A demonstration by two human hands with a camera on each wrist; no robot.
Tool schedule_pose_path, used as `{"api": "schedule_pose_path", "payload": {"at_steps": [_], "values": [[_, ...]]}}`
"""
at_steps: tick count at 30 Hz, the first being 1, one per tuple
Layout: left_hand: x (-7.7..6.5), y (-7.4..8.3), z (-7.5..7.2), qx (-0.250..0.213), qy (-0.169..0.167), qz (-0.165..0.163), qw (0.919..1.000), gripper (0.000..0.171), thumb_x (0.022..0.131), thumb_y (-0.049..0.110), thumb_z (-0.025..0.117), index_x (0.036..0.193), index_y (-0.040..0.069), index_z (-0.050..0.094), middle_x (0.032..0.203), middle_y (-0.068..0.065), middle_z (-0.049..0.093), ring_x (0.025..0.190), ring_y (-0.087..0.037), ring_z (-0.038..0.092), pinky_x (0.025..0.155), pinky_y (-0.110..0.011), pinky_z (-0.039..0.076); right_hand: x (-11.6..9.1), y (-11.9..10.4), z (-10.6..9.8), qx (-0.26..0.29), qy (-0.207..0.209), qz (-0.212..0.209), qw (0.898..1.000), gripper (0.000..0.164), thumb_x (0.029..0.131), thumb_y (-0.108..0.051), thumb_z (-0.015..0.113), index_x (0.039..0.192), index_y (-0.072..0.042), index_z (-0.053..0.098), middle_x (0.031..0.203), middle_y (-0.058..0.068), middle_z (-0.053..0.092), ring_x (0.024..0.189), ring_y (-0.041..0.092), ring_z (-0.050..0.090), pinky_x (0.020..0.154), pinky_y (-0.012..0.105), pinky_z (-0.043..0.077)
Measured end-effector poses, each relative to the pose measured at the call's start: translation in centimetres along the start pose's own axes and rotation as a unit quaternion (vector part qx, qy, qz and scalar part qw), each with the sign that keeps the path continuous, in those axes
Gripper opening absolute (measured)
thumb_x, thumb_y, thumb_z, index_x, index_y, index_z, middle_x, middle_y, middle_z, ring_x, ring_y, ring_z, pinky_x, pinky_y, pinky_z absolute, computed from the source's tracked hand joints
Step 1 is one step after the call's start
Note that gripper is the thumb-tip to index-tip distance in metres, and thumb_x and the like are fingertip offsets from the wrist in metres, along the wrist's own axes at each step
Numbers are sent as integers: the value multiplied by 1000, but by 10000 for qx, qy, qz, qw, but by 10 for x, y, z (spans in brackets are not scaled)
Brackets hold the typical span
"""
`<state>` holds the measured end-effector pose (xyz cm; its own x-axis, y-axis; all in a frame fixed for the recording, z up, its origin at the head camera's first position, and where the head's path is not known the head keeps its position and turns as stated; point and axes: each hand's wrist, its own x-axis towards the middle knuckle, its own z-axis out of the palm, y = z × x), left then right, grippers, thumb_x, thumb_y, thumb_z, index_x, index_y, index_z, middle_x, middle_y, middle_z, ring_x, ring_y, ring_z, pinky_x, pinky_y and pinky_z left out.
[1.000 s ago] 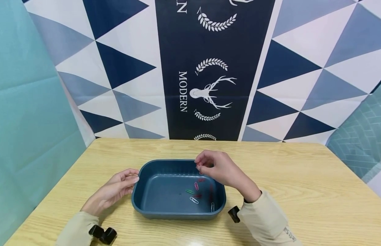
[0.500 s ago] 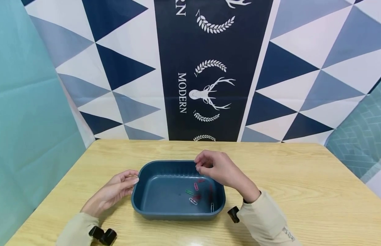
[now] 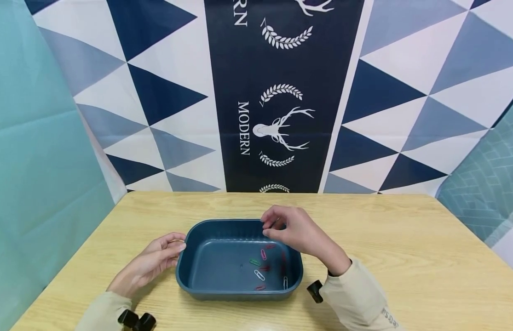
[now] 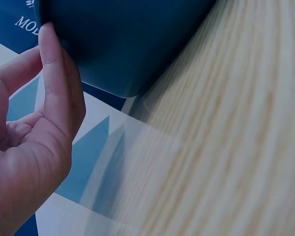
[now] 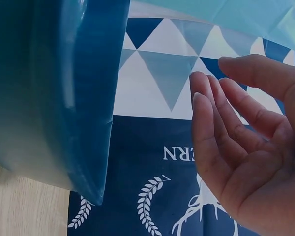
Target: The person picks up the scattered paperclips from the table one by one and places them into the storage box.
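A dark blue plastic basin (image 3: 239, 296) stands on the wooden table. Scattered over its right half are several paper clips, among them a green paper clip (image 3: 254, 262), a pink paper clip (image 3: 263, 254), a white paper clip (image 3: 259, 275) and a red paper clip (image 3: 260, 288). My left hand (image 3: 154, 257) touches the basin's left outer side with its fingertips, fingers mostly straight in the left wrist view. Above the basin's back right corner hovers my right hand (image 3: 295, 230). Its fingers are loosely bent, the thumb stands apart from them, and nothing shows between them in the right wrist view (image 5: 246, 128).
The pale wooden table (image 3: 397, 257) extends to both sides of the basin. A patterned cloth (image 3: 281, 92) with triangles and a deer print hangs behind it, and a teal sheet (image 3: 45, 161) hangs at the left. Small black devices sit on both wrists.
The right thumb and fingers have parted, and the red bit seen between them a second ago is gone. A red paper clip now lies near the basin's front wall; the left hand stays put.
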<state>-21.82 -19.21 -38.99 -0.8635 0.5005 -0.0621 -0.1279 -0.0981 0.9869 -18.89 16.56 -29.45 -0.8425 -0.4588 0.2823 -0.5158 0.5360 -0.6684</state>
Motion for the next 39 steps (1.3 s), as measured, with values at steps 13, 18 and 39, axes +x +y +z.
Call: {"api": "schedule_pose_path", "payload": {"at_steps": [13,18,39], "values": [[-2,-2,0,-32,54,-23,10000,17,100,9,54,116,6,50,97,-1,58,79,-7,58,68,-20,52,-6,-8,-6,-40,22,-161,9999,11,92,-5,63,102,-4,67,89,-3,67,80,11,61,69,29,53],[1,-2,1,37,98,-80,9999,19,99,10,56,116,6,49,98,-2,57,80,-8,58,69,-20,52,-12,-11,-10,-179,250,-67,9995,9,92,-7,65,100,-8,69,84,-7,65,77,11,59,64,28,50],[0,-3,0,53,94,-40,9999,17,99,9,56,114,6,49,97,-1,58,79,-7,58,68,-19,52,-36,0,-31,-621,563,53,9965,15,91,1,62,100,-8,69,89,-3,68,82,12,61,61,25,50]]}}
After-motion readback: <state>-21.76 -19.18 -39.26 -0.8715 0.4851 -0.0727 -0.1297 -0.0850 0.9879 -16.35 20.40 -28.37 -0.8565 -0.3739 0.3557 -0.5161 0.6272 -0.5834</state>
